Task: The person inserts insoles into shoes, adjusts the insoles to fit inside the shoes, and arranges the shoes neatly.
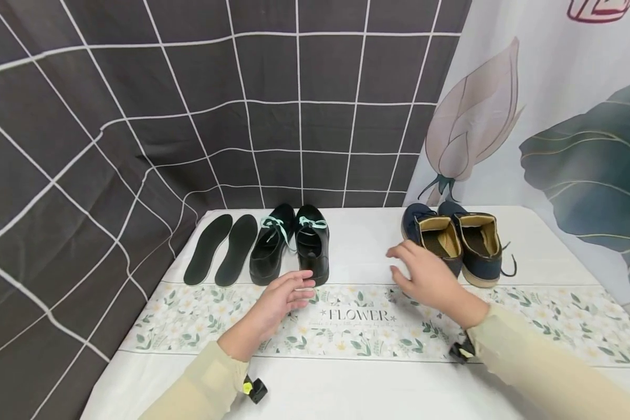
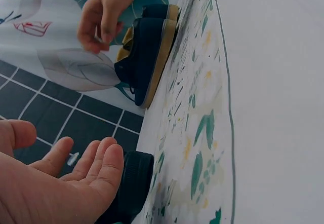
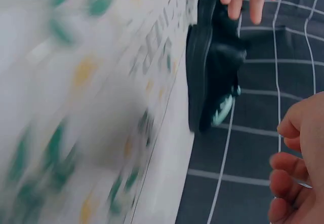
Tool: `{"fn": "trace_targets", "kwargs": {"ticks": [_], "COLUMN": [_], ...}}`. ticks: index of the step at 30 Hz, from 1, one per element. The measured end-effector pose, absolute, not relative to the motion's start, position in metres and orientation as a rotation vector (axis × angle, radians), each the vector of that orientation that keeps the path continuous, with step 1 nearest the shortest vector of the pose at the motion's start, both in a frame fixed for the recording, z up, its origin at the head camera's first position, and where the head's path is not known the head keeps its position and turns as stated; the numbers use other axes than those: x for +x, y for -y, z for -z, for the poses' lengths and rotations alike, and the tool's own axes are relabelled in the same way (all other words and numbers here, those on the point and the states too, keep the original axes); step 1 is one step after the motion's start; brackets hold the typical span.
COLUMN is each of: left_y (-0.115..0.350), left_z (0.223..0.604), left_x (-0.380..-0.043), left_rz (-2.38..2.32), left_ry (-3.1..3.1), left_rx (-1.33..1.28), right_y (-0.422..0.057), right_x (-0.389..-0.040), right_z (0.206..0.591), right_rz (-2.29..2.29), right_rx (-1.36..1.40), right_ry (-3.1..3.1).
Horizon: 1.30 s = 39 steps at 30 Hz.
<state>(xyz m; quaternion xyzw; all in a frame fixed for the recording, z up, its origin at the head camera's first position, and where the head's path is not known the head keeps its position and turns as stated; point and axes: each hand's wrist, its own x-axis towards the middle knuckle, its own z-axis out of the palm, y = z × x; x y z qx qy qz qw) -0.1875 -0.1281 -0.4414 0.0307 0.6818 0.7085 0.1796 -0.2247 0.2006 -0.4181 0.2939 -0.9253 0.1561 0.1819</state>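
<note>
In the head view my left hand (image 1: 279, 302) hovers in front of a pair of black shoes, its fingers loosely bent and holding nothing. The shoes have mint-green laces; the right one (image 1: 320, 252) is just beyond my fingertips, the left one (image 1: 263, 265) beside it. My right hand (image 1: 426, 279) hangs in the air with relaxed fingers and nothing between them. It overlaps part of the left navy shoe (image 1: 443, 233); the other navy shoe (image 1: 482, 263) stands to its right, a dark lace trailing. Both navy shoes have tan linings, their heels toward me.
Two black insoles, one on the left (image 1: 207, 249) and one on the right (image 1: 237, 251), lie flat left of the black shoes. A floral strip lettered FLOWER (image 1: 358, 315) crosses the white table covering (image 1: 362, 385). Behind hangs a dark grid-patterned curtain (image 1: 273, 128).
</note>
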Motion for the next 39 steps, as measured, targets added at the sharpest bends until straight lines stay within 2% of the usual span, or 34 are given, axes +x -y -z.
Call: {"fn": "trace_targets", "kwargs": {"ticks": [7, 15, 27, 39], "left_y": [0.135, 0.134, 0.135, 0.140], "left_z": [0.447, 0.447, 0.447, 0.457], "left_x": [-0.186, -0.186, -0.189, -0.192], "left_rz": [-2.035, -2.035, -2.053, -2.054], "left_ry": [-1.927, -1.932, -1.943, -1.956], "left_rx": [0.033, 0.016, -0.048, -0.092], "right_y": [-0.129, -0.084, -0.061, -0.071], "right_x": [-0.240, -0.253, -0.279, -0.256], "right_z": [0.422, 0.440, 0.441, 0.447], "right_rz": [-0.422, -0.446, -0.600, -0.496], "right_rx": [1.008, 1.084, 1.104, 1.130], "right_ry": [2.695, 2.776, 2.889, 2.874]}}
